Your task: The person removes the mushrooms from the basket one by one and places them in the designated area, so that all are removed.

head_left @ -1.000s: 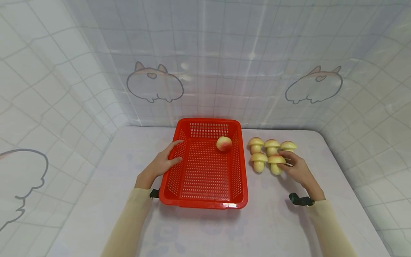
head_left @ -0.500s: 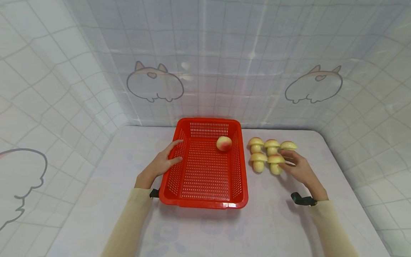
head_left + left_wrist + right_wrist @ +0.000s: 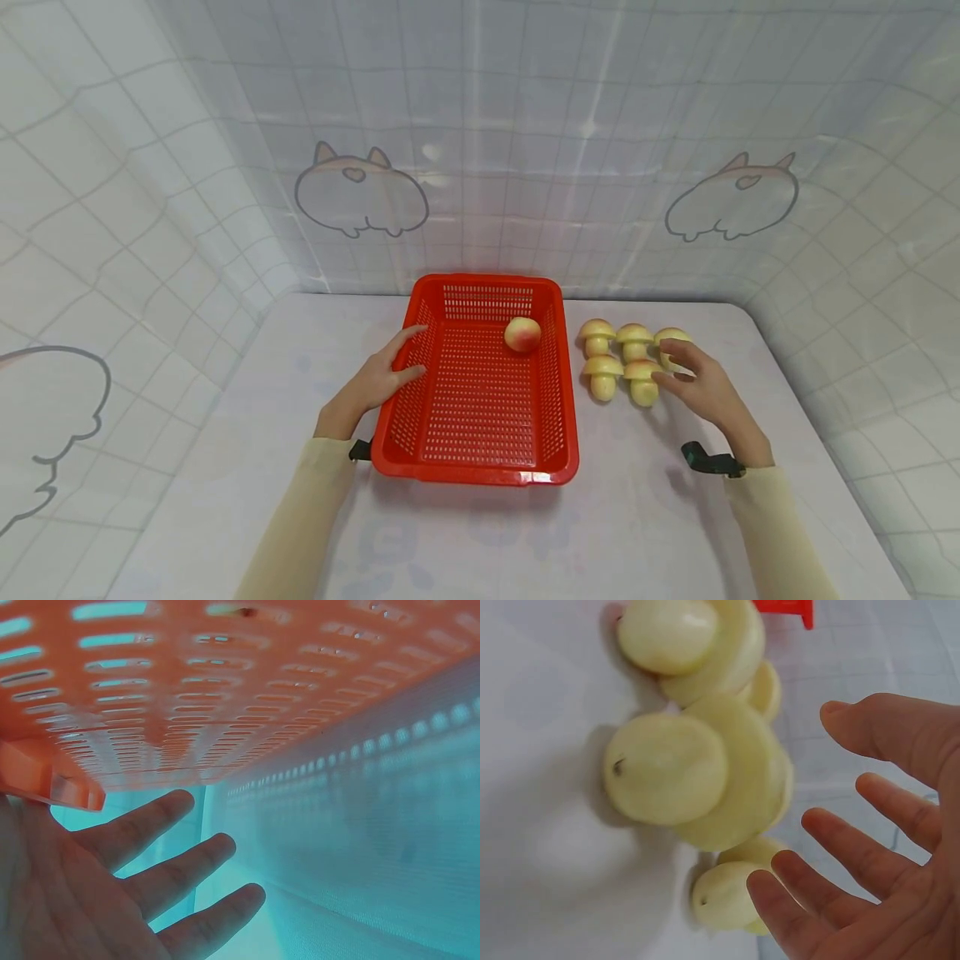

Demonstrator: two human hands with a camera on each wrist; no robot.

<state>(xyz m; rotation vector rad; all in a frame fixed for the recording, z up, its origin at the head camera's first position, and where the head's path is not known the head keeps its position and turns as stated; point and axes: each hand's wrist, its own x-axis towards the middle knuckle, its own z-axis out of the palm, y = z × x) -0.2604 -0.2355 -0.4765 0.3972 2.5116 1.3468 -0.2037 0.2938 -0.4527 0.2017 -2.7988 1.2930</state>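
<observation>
My left hand (image 3: 375,379) rests at the left rim of a red plastic basket (image 3: 480,477), its thumb and a finger reaching over the edge. In the left wrist view, several straight fingers (image 3: 176,877) spread outside the perforated wall. Beside a group of mushroom-shaped pieces, pale yellow with reddish cap tops, hovers my right hand (image 3: 712,390), fingers apart and holding nothing. It is nearest the front right mushroom-shaped piece (image 3: 641,392) and partly covers the back right mushroom-shaped piece (image 3: 672,335). In the right wrist view, a gap separates the thumb from the closest mushroom-shaped piece (image 3: 667,769).
Inside the basket, toward its back right, sits a round yellow-and-red peach-like fruit (image 3: 522,335). The mushroom-shaped pieces stand in two rows right of the basket. A pale cloth (image 3: 480,542) covers the table, and a grid-patterned curtain (image 3: 547,183) rises along the back and both sides.
My right hand has drawn back slightly to the right from the front right mushroom-shaped piece, its fingers spreading wider. The left hand and basket hold their place.
</observation>
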